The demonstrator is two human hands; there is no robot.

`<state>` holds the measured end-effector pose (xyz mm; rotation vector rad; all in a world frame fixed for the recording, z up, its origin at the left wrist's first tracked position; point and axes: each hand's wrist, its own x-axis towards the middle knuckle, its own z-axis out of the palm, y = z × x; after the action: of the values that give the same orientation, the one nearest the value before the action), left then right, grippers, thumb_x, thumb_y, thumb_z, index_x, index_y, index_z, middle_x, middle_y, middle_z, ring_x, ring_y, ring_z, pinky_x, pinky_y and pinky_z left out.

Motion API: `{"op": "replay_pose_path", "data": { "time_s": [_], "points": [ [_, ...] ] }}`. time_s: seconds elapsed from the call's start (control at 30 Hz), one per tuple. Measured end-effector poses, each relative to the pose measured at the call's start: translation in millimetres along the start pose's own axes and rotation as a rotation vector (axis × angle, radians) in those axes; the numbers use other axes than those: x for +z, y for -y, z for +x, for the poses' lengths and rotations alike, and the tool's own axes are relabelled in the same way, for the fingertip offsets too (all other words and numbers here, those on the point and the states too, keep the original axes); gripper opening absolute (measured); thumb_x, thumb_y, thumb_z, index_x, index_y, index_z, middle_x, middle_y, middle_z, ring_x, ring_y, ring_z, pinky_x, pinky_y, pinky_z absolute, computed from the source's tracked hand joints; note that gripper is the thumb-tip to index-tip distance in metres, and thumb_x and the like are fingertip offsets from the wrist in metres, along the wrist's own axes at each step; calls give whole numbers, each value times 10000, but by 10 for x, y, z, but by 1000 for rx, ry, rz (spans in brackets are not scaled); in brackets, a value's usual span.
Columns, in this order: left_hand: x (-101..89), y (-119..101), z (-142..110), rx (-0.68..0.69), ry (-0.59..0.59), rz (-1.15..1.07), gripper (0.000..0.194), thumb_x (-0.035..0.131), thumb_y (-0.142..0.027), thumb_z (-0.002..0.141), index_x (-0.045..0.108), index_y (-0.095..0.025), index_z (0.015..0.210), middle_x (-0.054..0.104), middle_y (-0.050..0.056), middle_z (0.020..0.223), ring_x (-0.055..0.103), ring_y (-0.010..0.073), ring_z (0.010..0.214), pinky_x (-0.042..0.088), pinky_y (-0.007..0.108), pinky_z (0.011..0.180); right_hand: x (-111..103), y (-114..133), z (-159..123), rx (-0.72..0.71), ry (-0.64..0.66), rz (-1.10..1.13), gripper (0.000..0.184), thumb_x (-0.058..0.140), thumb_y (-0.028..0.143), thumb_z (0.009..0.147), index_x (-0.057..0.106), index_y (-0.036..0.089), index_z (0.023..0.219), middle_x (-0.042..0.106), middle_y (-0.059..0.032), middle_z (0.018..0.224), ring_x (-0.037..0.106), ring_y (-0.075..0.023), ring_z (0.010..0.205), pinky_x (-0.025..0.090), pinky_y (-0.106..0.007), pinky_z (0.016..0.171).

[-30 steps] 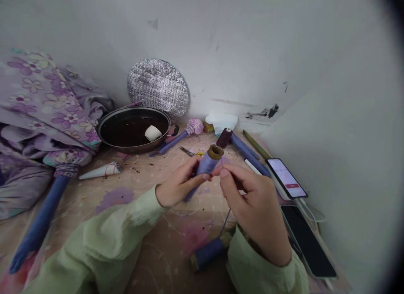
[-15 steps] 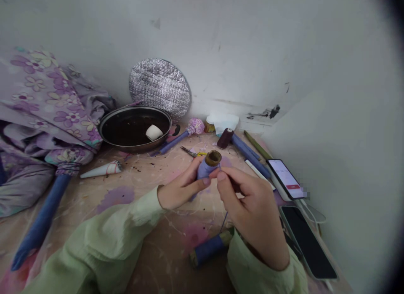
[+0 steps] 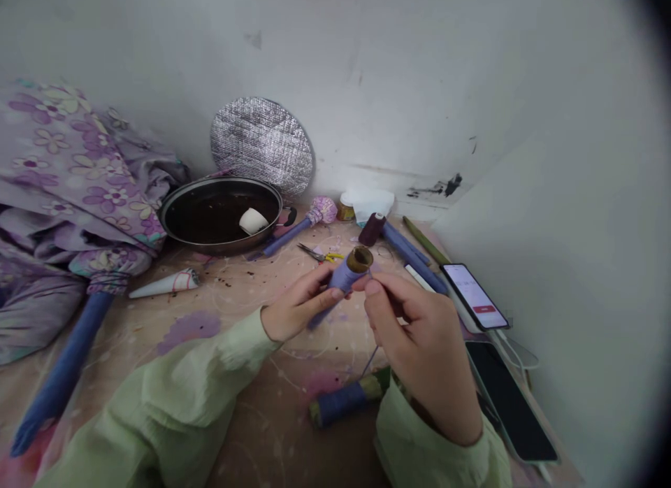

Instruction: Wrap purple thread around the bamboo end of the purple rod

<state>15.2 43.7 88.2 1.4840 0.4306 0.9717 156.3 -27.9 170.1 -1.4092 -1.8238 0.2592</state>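
My left hand (image 3: 304, 303) is wrapped round a hollow tube (image 3: 342, 278) covered in blue-purple, its brown open end tilted up and to the right. Close beside that end, the thumb and forefinger of my right hand (image 3: 412, 327) pinch a thin blue thread (image 3: 370, 271). Below my hands lies a blue-wound spool (image 3: 343, 403) with green-brown ends, and a strand rises from it toward my right hand. Part of the strand is hidden behind that hand.
Yellow-handled scissors (image 3: 319, 254), a dark thread cone (image 3: 372, 229) and blue rods (image 3: 412, 254) lie beyond my hands. Two phones (image 3: 474, 296) with cables are at right. A black pan (image 3: 220, 246) holds a white piece. Floral cloth (image 3: 94, 159) and a paper cone (image 3: 165, 284) are left.
The tube leans a little further to the right in my left hand, and both hands stay close together. The spool on the table has shifted slightly. The view has moved a little.
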Motion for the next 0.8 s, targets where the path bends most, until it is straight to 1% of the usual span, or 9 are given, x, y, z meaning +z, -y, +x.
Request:
{"op": "replay_pose_path", "data": {
  "time_s": [0.1,0.17,0.23,0.33,0.47,0.53,0.63,0.73,0.8],
  "points": [
    [-7,-4,5,-2,-11,-29,256,548,-332,829,522,-176,1031,575,35,868,547,135,796,444,282,738,-8,2,-2,3,3,4,235,429,193,864,577,162,683,480,39,498,429,-67,417,324,-196,422],
    [-7,-17,2,-7,-17,-39,235,561,-333,821,507,-163,974,571,13,766,545,113,695,442,254,650,-14,0,2,2,5,19,227,432,192,865,587,164,701,482,42,501,421,-63,408,324,-192,418],
    [-3,-33,1,-22,-29,-57,229,581,-335,807,478,-161,916,560,-6,709,547,99,636,432,227,578,-20,-5,7,2,7,31,233,430,191,867,590,165,700,479,45,497,409,-58,396,325,-189,416],
    [8,-50,8,-36,-55,-74,247,616,-312,783,427,-171,856,557,-21,703,575,92,606,440,206,524,-21,-10,10,11,15,41,243,429,193,868,591,166,689,468,49,479,408,-58,388,339,-189,424],
    [13,-57,29,-8,-124,-62,302,651,-259,752,364,-187,811,556,-37,758,574,66,559,458,192,501,-12,3,1,17,43,44,247,428,203,867,611,167,706,487,41,483,427,-67,398,353,-193,427],
    [12,-61,33,-20,-150,-43,331,653,-262,748,337,-200,823,546,-51,746,537,52,513,442,181,469,-6,12,-4,13,51,45,249,428,206,866,625,168,718,494,37,485,431,-71,401,361,-195,429],
    [18,-71,24,-68,-153,10,333,631,-292,764,324,-217,869,485,-78,671,435,37,460,368,151,410,-1,15,-5,7,58,57,246,427,196,863,644,177,749,482,41,477,424,-73,398,365,-195,428],
    [27,-78,10,-80,-128,61,297,611,-305,779,386,-213,949,431,-67,682,393,42,509,336,154,444,0,4,-5,7,58,58,244,435,190,857,640,177,725,494,34,487,428,-74,410,349,-190,414],
    [21,-76,6,-78,-83,20,296,591,-322,788,428,-204,1005,432,-47,710,398,55,555,343,177,487,2,-2,-5,9,55,53,240,441,191,853,629,172,704,518,25,509,445,-75,427,349,-190,417]
  ]
}}
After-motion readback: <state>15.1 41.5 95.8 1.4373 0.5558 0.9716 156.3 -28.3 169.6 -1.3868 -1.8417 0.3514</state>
